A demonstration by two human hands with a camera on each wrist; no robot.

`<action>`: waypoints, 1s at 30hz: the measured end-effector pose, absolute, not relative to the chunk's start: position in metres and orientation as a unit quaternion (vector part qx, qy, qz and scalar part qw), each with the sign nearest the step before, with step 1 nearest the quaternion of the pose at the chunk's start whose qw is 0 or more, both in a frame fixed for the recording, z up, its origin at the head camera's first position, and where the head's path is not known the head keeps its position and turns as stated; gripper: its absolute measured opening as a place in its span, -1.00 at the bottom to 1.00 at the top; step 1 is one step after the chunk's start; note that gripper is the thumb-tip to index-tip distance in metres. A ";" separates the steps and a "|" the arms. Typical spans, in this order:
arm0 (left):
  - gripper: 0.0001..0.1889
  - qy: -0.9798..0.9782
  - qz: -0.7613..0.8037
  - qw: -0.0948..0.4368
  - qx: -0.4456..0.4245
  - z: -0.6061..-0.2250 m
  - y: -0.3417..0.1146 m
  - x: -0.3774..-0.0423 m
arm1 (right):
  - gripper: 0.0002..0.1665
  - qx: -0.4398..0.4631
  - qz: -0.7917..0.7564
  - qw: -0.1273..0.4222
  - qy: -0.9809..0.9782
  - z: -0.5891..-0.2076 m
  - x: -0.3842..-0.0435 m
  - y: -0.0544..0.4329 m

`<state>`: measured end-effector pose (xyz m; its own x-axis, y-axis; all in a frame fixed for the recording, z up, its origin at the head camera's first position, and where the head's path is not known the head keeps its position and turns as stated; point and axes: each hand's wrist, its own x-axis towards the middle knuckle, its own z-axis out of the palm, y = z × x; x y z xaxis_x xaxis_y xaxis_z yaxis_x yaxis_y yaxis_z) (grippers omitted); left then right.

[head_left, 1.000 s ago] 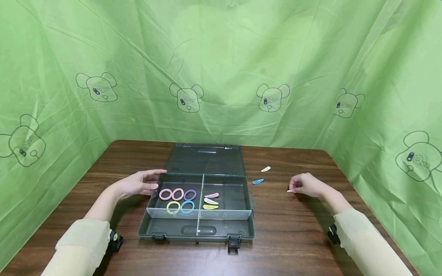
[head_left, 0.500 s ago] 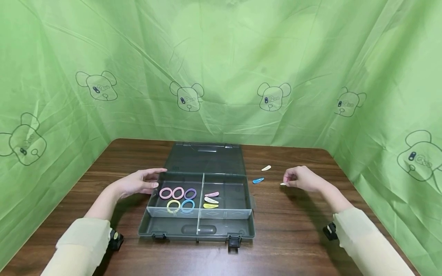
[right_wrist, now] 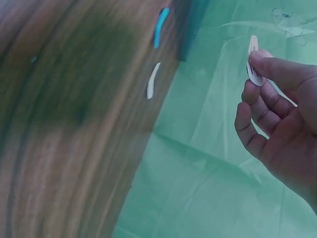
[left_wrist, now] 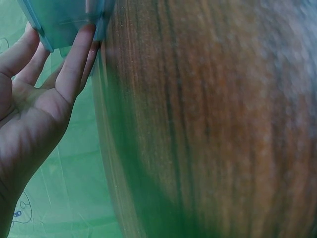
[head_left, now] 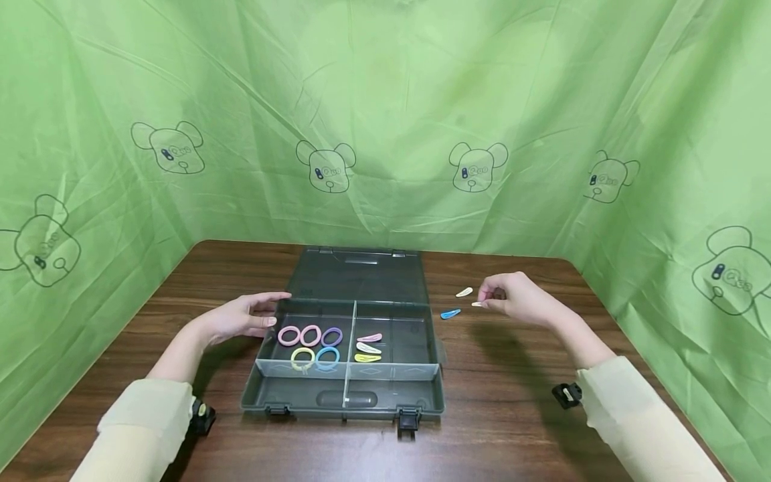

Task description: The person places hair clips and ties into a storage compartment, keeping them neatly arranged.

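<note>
A pale snap hair clip (right_wrist: 253,74) is pinched between the thumb and fingers of my right hand (head_left: 521,298), raised over the right part of the table. Beyond its fingertips on the table lie a cream hair clip (head_left: 464,292) and a blue hair clip (head_left: 450,314). My left hand (head_left: 237,319) touches the left side of the grey organizer box (head_left: 342,414), its fingers fairly straight along the wall. Inside the box, pink, white and yellow hair clips (head_left: 369,348) lie in the back right compartment. Several coloured hair ties (head_left: 327,359) lie in the back left one.
The box's lid (head_left: 361,276) lies folded back behind it, and a latch (head_left: 408,420) sticks out in front. Both front compartments (head_left: 394,393) hold nothing visible. A green curtain (head_left: 385,120) surrounds the wooden table (head_left: 494,428) at the back and sides.
My right hand has moved left and away from me with the pale hair clip, rising closer to the cream and blue clips. The left hand stays by the box.
</note>
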<state>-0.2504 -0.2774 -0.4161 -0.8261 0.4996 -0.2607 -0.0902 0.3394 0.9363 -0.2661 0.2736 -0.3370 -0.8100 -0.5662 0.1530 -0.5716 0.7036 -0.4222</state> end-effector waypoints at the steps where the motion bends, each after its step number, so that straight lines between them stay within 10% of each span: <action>1: -0.34 0.774 0.560 0.264 0.131 -0.416 -0.277 -0.250 | -0.87 0.310 0.233 0.009 -0.922 -0.334 -0.265 0.271; 30: -0.35 0.776 0.559 0.265 0.123 -0.415 -0.277 -0.250 | -0.87 0.361 0.275 0.040 -0.890 -0.302 -0.259 0.186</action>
